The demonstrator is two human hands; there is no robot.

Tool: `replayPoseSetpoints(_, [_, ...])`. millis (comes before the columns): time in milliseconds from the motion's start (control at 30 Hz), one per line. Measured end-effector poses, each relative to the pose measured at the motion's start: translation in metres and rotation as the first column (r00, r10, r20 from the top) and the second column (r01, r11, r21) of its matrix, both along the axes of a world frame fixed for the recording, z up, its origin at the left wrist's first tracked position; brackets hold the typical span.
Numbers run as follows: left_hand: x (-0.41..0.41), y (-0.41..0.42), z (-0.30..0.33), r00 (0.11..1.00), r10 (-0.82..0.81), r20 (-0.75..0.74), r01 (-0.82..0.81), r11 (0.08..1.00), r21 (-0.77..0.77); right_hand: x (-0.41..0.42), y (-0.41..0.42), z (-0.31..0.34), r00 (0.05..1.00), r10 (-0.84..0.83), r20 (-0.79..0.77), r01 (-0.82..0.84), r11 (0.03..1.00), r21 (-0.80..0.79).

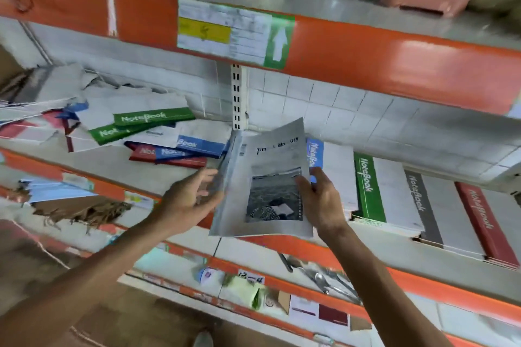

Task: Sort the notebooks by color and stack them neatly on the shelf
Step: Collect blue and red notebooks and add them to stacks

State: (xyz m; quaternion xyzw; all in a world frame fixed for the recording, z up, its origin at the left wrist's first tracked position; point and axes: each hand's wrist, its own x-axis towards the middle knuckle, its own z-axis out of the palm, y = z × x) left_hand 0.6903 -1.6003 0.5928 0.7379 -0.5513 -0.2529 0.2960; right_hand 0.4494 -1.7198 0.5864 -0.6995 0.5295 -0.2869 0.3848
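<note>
**Grey notebook held up before the shelf**

Both hands hold a grey notebook with a black-and-white photograph on its cover (265, 177) upright in front of the white shelf with the orange front edge (146, 175). The right hand (321, 200) grips the notebook's right edge, thumb curled over the cover beside the photograph. The left hand (191, 194) is at the notebook's left edge with fingers spread and fairly straight, the fingertips touching the spine side; whether they curl round it cannot be told through the blur.

To the right on the same shelf stand neat stacks of white notebooks, each with a coloured band reading "NoteBook": a blue-banded stack (332, 172) just behind the held notebook, then a green-banded stack (369, 189), a grey-banded stack (423, 205) and a red-banded stack (485, 222), side by side and touching.

To the left lies a loose heap: two green-banded notebooks (146, 121) overlapping, and nearer the front blue-banded notebooks (197, 146) lying over red-banded ones (169, 158). Further left sit crumpled white papers and torn covers (50, 104).

A label with a white arrow on green (234, 34) is stuck on the orange edge of the shelf above.
</note>
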Motion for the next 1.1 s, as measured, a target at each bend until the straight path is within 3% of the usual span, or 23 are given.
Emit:
replayPoseSetpoints(133, [0.052, 0.014, -0.003, 0.976, -0.139, 0.170, 0.141, 0.990, -0.003, 0.046, -0.008, 0.002, 0.986, -0.083, -0.147, 0.092, 0.994, 0.054])
replayPoseSetpoints(267, [0.093, 0.023, -0.008, 0.960, -0.220, 0.170, 0.221, 0.975, 0.015, 0.074, -0.012, 0.009, 0.954, -0.167, -0.247, 0.187, 0.980, 0.061])
replayPoseSetpoints(400, [0.117, 0.031, -0.014, 0.948, -0.278, 0.154, 0.281, 0.960, 0.002, 0.088, -0.015, 0.017, 0.930, -0.265, -0.254, 0.284, 0.958, 0.044])
replayPoseSetpoints(567, [0.134, 0.036, -0.018, 0.940, -0.289, 0.180, 0.300, 0.953, -0.039, 0.092, 0.012, 0.012, 0.797, -0.096, -0.596, 0.057, 0.995, -0.083])
replayPoseSetpoints(700, [0.140, 0.036, -0.023, 0.931, -0.323, 0.170, 0.335, 0.941, -0.044, 0.088, 0.046, -0.003, 0.624, -0.128, -0.771, -0.047, 0.978, -0.201])
replayPoseSetpoints(900, [0.136, 0.027, -0.029, 0.916, -0.369, 0.156, 0.378, 0.926, -0.028, 0.095, 0.064, -0.031, 0.547, -0.124, -0.828, -0.170, 0.952, -0.255])
replayPoseSetpoints(1000, [0.133, 0.022, -0.030, 0.910, -0.381, 0.164, 0.391, 0.920, -0.036, 0.097, 0.057, -0.037, 0.563, -0.113, -0.819, -0.213, 0.937, -0.276])
replayPoseSetpoints(1100, [0.130, 0.018, -0.030, 0.907, -0.383, 0.173, 0.397, 0.917, -0.051, 0.095, 0.046, -0.031, 0.568, 0.015, -0.823, -0.316, 0.927, -0.201])
